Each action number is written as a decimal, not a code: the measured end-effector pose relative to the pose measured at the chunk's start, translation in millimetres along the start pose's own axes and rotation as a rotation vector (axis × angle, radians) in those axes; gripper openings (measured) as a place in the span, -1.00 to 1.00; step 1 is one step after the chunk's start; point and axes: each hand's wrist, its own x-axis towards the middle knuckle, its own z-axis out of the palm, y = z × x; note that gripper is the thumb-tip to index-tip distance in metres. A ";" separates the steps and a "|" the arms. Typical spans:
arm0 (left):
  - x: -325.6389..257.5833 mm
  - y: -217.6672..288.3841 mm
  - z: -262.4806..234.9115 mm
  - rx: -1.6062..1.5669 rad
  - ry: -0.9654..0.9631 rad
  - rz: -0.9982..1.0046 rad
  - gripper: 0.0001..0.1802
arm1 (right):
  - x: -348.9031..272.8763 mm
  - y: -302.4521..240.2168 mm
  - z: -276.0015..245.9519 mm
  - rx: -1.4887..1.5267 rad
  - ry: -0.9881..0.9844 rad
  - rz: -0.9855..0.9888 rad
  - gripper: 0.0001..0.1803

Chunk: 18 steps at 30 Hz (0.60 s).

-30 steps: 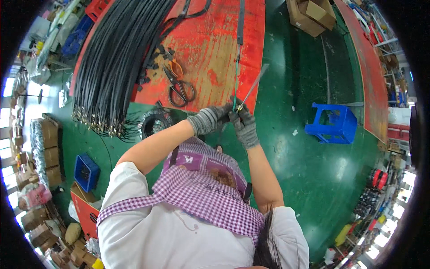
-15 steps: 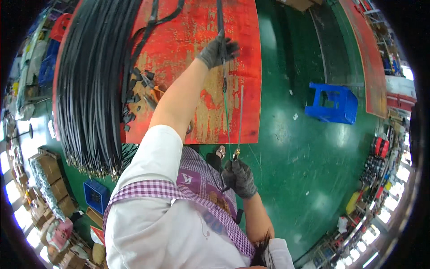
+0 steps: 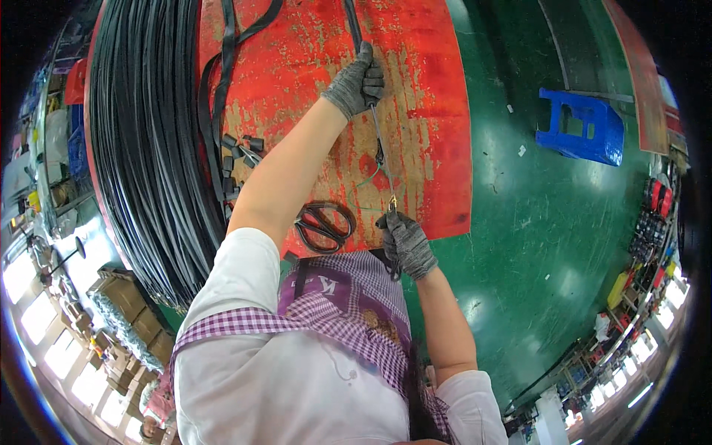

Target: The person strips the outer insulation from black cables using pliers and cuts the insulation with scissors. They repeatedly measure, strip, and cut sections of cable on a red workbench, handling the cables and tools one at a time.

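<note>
My left hand [image 3: 358,83], in a grey knit glove, is closed round a black strap-like sleeve [image 3: 353,24] over the red table. A thin metal rod [image 3: 385,159] runs from this hand down towards my right hand. My gloved right hand [image 3: 408,245], at the table's near edge, pinches the rod's end by a brass-coloured fitting [image 3: 393,202]. Beside the rod, a short dark cord end and a slack green thread [image 3: 368,178] show. Black-handled scissors [image 3: 325,227] lie left of my right hand. What sits inside my left fist is hidden.
A thick bundle of long black straps [image 3: 152,133] covers the left of the worn red table [image 3: 437,89]. Small black pieces [image 3: 228,163] and partly hidden pliers [image 3: 251,157] lie near my left forearm. A blue plastic stool [image 3: 582,126] is on the green floor at right.
My left hand's spread fingers have closed round the black sleeve. My right hand has come up to the table edge. The green thread, taut before, now hangs slack. The scissors have come into view.
</note>
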 end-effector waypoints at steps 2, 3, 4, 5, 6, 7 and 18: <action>-0.9 2.7 -1.3 -0.006 0.055 0.009 -0.57 | 7.2 -4.8 3.1 -0.035 -0.001 0.036 -0.68; -0.8 3.9 -2.0 -0.010 0.035 0.009 -0.57 | 10.5 -6.7 4.4 -0.078 0.014 0.053 -0.68; -0.9 5.9 -2.4 -0.019 0.035 0.006 -0.58 | 13.3 -8.2 5.6 -0.056 -0.012 0.059 -0.67; -1.8 8.4 -2.4 -0.029 0.037 0.006 -0.58 | 16.9 -9.0 8.5 -0.249 0.061 -0.007 -0.69; -2.3 11.5 -2.7 -0.016 0.066 0.024 -0.58 | 21.3 -9.0 12.4 -0.374 0.095 -0.083 -0.70; -2.7 12.9 0.4 -0.005 0.097 0.043 -0.59 | 21.8 -10.0 14.0 -0.544 0.144 -0.161 -0.73; -7.8 39.4 24.2 -0.021 0.103 0.067 -0.57 | 17.8 -25.1 22.0 -1.303 0.277 -0.563 -0.83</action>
